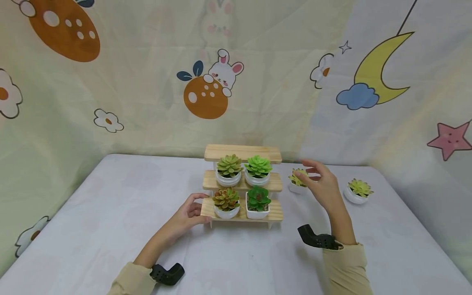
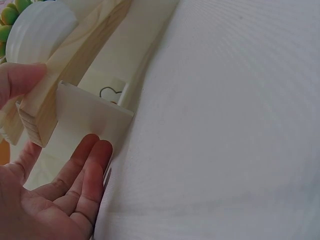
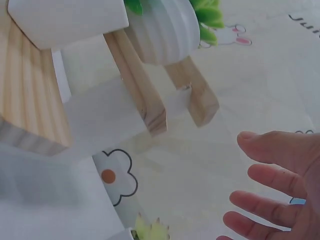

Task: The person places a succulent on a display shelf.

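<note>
A three-step wooden shelf (image 1: 241, 153) on white supports stands near the far side of the table. My left hand (image 1: 189, 213) grips the left end of its lowest board (image 2: 55, 95), thumb on top and index finger beneath; the other fingers lie near the white support (image 2: 95, 107). My right hand (image 1: 322, 184) hovers right of the shelf, fingers spread and holding nothing. A yellow-green succulent in a square white pot (image 1: 297, 187) stands just behind it, partly hidden by the fingers. In the right wrist view, my hand (image 3: 275, 185) is apart from the boards.
On the middle board sit two succulents, an olive one (image 1: 229, 166) and a bright green one (image 1: 257, 166). The lowest board bears a reddish-green one (image 1: 226, 200) and a dark green one (image 1: 258, 198). Another potted succulent (image 1: 359, 189) stands far right. A printed cloth (image 1: 155, 82) hangs behind.
</note>
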Motion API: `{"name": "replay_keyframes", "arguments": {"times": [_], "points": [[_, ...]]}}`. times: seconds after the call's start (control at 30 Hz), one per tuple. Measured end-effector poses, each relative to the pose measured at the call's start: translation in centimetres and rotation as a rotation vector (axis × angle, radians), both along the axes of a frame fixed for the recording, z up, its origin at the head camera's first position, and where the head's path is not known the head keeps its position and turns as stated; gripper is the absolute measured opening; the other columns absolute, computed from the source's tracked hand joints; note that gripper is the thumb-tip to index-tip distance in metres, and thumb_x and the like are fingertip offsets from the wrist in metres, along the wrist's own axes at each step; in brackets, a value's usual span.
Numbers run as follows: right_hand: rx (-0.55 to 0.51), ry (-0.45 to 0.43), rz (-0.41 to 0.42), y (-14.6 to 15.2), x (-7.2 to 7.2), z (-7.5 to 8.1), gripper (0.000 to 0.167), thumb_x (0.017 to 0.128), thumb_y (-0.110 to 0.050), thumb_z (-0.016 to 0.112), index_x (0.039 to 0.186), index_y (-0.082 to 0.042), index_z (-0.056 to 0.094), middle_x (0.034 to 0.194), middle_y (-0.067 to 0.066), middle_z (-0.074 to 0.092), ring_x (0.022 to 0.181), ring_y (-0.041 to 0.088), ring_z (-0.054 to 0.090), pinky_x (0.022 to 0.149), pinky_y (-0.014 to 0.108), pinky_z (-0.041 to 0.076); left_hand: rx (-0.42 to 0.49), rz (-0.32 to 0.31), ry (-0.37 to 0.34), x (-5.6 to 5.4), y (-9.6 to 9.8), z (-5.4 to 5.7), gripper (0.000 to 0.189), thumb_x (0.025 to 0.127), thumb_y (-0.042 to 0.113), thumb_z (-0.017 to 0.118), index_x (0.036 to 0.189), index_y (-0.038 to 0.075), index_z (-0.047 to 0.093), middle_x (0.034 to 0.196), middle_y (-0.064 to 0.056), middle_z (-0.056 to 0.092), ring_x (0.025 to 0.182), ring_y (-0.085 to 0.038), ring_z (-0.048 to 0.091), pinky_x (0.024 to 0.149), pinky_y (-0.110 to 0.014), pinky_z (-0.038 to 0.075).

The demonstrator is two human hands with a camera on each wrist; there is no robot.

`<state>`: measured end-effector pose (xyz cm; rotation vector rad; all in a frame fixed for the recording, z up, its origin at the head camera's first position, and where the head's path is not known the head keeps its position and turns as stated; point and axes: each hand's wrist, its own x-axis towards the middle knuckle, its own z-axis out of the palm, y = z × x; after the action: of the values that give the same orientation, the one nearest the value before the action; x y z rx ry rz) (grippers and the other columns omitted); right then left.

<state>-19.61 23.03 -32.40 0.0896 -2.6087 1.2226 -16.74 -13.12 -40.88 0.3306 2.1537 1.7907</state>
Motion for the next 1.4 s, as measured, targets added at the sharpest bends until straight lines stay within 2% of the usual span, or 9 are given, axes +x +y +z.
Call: {"name": "replay_keyframes", "arguments": {"times": [0.3, 0.47, 0.57, 0.7, 0.8, 1.1, 1.4], "points": [[-0.044, -0.043, -0.056, 1.3, -0.5, -1.0, 0.063, 0.088, -0.04, 0.061, 0.137, -0.005, 0.042, 0.14, 0.017, 0.04, 0.126, 0.035, 0.039, 0.099, 0.051, 0.036, -0.008, 0.011, -0.009, 0.0, 0.0, 0.0, 0.063, 0.083, 0.02, 0.069, 0.134, 0.017, 0.032, 0.118, -0.016, 0.054, 0.098, -0.018, 0.057, 0.083, -0.03, 0.044], [-0.067, -0.077, -0.059, 2.2, -0.9, -2.0, 0.068, 0.088, -0.034, 0.063, 0.141, -0.003, 0.033, 0.144, 0.02, 0.034, 0.128, 0.038, 0.035, 0.101, 0.052, 0.034, -0.003, 0.01, -0.009, -0.1, 0.0, 0.0, 0.063, 0.083, 0.02, 0.069, 0.134, 0.017, 0.032, 0.118, -0.016, 0.055, 0.098, -0.018, 0.057, 0.083, -0.03, 0.044], [-0.08, -0.139, -0.054, 2.5, -1.3, -2.7, 0.074, 0.086, -0.028, 0.065, 0.144, -0.003, 0.026, 0.147, 0.02, 0.03, 0.131, 0.038, 0.033, 0.101, 0.053, 0.034, -0.004, 0.009, -0.008, -0.1, 0.0, 0.0, 0.063, 0.083, 0.02, 0.069, 0.134, 0.017, 0.032, 0.118, -0.016, 0.054, 0.098, -0.018, 0.057, 0.083, -0.031, 0.044], [-0.083, -0.244, -0.067, 2.6, -1.8, -3.6, 0.084, 0.084, -0.03, 0.069, 0.147, -0.006, 0.018, 0.149, 0.019, 0.026, 0.133, 0.037, 0.031, 0.099, 0.055, 0.034, -0.004, 0.01, -0.009, -0.1, 0.0, -0.1, 0.063, 0.083, 0.02, 0.069, 0.134, 0.017, 0.032, 0.118, -0.016, 0.054, 0.098, -0.018, 0.057, 0.083, -0.031, 0.044], [-0.09, -0.29, -0.081, 2.8, -2.1, -4.1, 0.088, 0.083, -0.033, 0.069, 0.148, -0.008, 0.014, 0.149, 0.02, 0.024, 0.134, 0.038, 0.03, 0.1, 0.056, 0.034, -0.003, 0.006, -0.006, -0.1, 0.0, 0.0, 0.063, 0.083, 0.02, 0.069, 0.134, 0.017, 0.032, 0.118, -0.016, 0.054, 0.099, -0.018, 0.057, 0.083, -0.031, 0.044], [-0.143, -0.36, -0.063, 3.1, -2.4, -5.2, 0.088, 0.086, -0.029, 0.065, 0.149, -0.007, 0.007, 0.151, 0.021, 0.02, 0.135, 0.038, 0.027, 0.104, 0.053, 0.031, 0.001, 0.013, -0.009, 0.0, 0.0, 0.0, 0.063, 0.083, 0.018, 0.069, 0.134, 0.016, 0.032, 0.117, -0.017, 0.054, 0.097, -0.018, 0.057, 0.082, -0.03, 0.044], [-0.231, -0.383, -0.017, 3.7, -2.8, -6.7, 0.084, 0.089, -0.028, 0.062, 0.149, -0.003, 0.008, 0.151, 0.022, 0.021, 0.136, 0.037, 0.027, 0.107, 0.05, 0.029, 0.006, 0.001, 0.003, 0.0, 0.0, 0.1, 0.064, 0.083, 0.018, 0.068, 0.134, 0.014, 0.031, 0.117, -0.018, 0.053, 0.097, -0.018, 0.057, 0.082, -0.029, 0.045]]}}
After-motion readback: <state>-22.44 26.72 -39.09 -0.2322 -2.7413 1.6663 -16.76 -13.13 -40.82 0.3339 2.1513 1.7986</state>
